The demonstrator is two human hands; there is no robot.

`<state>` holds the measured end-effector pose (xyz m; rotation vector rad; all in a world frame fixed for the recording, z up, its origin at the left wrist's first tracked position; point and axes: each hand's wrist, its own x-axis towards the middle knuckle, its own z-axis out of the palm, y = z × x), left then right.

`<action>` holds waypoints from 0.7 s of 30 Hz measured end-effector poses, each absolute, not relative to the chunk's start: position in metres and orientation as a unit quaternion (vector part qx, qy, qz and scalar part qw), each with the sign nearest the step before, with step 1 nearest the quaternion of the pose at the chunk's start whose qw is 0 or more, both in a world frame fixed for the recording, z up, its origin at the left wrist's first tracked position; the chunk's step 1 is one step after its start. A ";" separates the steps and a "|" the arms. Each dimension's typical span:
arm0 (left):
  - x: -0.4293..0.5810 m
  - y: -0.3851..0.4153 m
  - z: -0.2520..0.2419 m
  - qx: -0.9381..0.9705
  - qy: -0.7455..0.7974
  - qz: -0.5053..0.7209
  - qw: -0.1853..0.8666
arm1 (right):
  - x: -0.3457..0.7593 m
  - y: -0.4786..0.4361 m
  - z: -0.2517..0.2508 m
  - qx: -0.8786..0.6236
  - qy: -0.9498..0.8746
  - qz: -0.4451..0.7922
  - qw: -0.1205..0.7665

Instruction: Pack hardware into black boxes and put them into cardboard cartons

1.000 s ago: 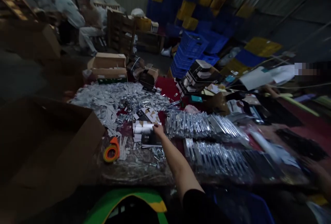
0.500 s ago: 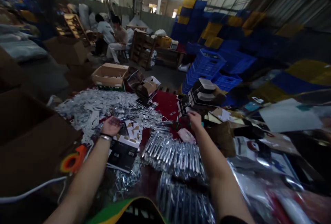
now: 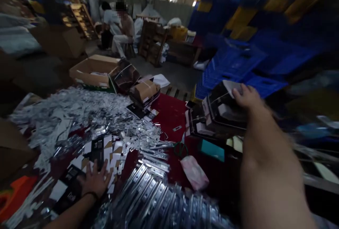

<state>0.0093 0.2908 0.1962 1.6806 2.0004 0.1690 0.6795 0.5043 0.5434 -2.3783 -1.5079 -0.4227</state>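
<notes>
My left hand [image 3: 96, 180] lies with spread fingers on flat black-and-white printed cartons [image 3: 69, 183]. On the right, my right hand [image 3: 247, 96] reaches over a string-tied bundle of black cartons [image 3: 221, 107]. Its thumb and fingers are apart at the bundle's top edge; no firm grip shows, and motion blurs them. Rows of plastic-wrapped metal strips [image 3: 156, 197] fill the front middle. Beyond my left hand spreads a heap of small shiny metal parts [image 3: 92, 105]. Green-handled scissors [image 3: 180, 148], a pinkish pack [image 3: 194, 172] and a teal box [image 3: 212, 150] lie between my hands.
An open cardboard box [image 3: 92, 68] and another bundle of folded cartons [image 3: 145, 93] stand at the table's far side. Orange tape dispenser [image 3: 16, 195] sits front left. Blue crates [image 3: 225, 66] are stacked behind on the right. Two people [image 3: 122, 28] sit farther back.
My right hand has moved right and forward onto the tied bundle. My left hand has come down with its fingers spread on the printed cartons. The view has shifted closer to the table.
</notes>
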 end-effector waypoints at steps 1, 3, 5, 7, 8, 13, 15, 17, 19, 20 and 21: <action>0.008 0.290 0.193 0.606 0.758 0.029 0.240 | 0.685 0.510 0.533 -0.837 -0.509 -0.155 0.123; 0.010 0.288 0.191 0.597 0.776 -0.035 0.201 | 0.691 0.513 0.518 -0.841 -0.505 -0.179 0.081; 0.015 0.286 0.193 0.605 0.772 -0.072 0.179 | 0.692 0.508 0.513 -0.815 -0.543 -0.197 0.048; 0.019 0.285 0.197 0.609 0.770 -0.078 0.175 | 0.689 0.500 0.514 -0.786 -0.584 -0.204 0.020; 0.020 0.284 0.199 0.608 0.770 -0.079 0.177 | 0.685 0.495 0.515 -0.778 -0.593 -0.208 0.012; 0.017 0.283 0.206 0.611 0.761 -0.062 0.209 | 0.645 0.475 0.518 -0.809 -0.559 -0.182 0.022; 0.016 0.286 0.213 0.600 0.761 -0.046 0.240 | 0.622 0.468 0.524 -0.843 -0.502 -0.177 0.081; 0.022 0.294 0.228 0.568 0.776 -0.005 0.275 | 0.593 0.460 0.535 -0.842 -0.473 -0.181 0.185; 0.040 0.309 0.255 0.532 0.779 0.094 0.319 | 0.554 0.449 0.547 -0.808 -0.471 -0.144 0.323; 0.053 0.319 0.273 0.519 0.759 0.160 0.359 | 0.530 0.443 0.551 -0.785 -0.465 -0.108 0.395; 0.068 0.331 0.293 0.506 0.723 0.226 0.413 | 0.503 0.436 0.552 -0.760 -0.454 -0.063 0.460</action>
